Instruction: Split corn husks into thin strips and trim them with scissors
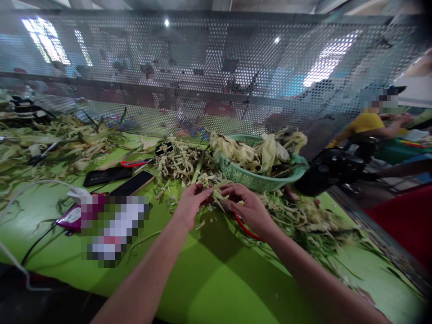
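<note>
My left hand point(194, 202) is closed, thumb and fingers pinching a pale corn husk piece point(218, 195) above the green table. From the right, my right hand point(248, 207) pinches the same husk between thumb and fingers. A red curved handle point(248, 230), apparently of scissors, shows under my right palm; its blades are hidden and I cannot tell how firmly it is held. Just beyond my hands lies a heap of small husk pieces point(180, 164). A green plastic basket point(259, 180) with pale dried husks point(232, 150) in it stands behind my right hand.
Two dark phones point(108, 176) point(133, 184), a red-handled cutter point(135, 163) and a purple packet point(72, 218) with cables lie left. Loose husks point(67, 139) cover the far left, green strips point(313, 229) the right. A perforated metal screen point(189, 81) borders the table. A person in yellow point(366, 123) sits right.
</note>
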`<action>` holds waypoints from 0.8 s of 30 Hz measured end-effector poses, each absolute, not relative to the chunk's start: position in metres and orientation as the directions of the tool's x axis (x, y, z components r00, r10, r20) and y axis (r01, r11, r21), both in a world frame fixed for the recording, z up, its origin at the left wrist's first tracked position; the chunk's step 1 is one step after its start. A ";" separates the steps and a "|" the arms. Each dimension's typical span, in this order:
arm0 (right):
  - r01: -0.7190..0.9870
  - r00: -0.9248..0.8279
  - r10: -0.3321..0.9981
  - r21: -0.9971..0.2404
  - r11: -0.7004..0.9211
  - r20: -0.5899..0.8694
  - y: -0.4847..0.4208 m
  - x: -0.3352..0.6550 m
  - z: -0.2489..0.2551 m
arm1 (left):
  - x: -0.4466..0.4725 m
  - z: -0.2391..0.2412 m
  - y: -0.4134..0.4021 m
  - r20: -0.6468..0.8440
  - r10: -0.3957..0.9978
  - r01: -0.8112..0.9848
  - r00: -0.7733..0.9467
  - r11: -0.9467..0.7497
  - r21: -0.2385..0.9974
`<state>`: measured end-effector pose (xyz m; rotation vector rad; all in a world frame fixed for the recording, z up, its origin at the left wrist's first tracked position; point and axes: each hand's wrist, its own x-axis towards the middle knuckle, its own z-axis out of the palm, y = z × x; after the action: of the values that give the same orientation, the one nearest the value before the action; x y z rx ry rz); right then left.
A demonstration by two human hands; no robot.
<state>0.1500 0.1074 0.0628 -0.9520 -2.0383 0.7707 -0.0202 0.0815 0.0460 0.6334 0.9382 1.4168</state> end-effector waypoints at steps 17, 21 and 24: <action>0.503 -0.429 0.796 -0.618 0.604 0.428 0.105 0.150 0.054 | -0.026 0.043 0.083 -0.045 0.999 -0.322 -0.020 0.036 0.946; 0.509 -0.428 0.781 -0.593 0.624 0.454 0.107 0.151 0.057 | -0.029 0.041 0.083 0.003 0.999 -0.234 -0.033 -0.011 0.972; 0.489 -0.365 0.817 -0.655 0.576 0.445 0.109 0.154 0.060 | -0.028 0.043 0.083 -0.022 1.000 -0.276 -0.012 0.018 0.961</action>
<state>0.1539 0.1089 0.0596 -1.0408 -2.0321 0.5393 -0.0278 0.0832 0.0428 0.9801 1.0210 1.3247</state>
